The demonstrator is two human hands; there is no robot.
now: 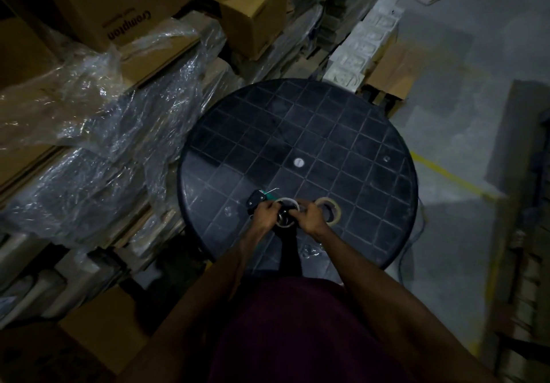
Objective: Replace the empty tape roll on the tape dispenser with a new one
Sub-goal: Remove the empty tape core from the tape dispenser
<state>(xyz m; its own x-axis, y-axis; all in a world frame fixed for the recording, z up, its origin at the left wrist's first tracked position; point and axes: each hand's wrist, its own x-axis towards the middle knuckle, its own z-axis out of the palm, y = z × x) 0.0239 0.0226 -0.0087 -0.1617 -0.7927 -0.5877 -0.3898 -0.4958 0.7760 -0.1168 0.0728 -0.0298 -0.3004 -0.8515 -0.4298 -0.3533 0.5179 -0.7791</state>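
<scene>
On dim round table [327,132], hands [263,215] hiding tape dispenser [256,199], roll [326,204] half-covered

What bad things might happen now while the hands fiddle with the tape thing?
The dispenser has a cutting end close to the left hand, so a slip might nick a finger. Both hands work near the table edge, so the roll under the right hand might drop off. The light is dim, so the spare roll might get mixed up with it.
</scene>
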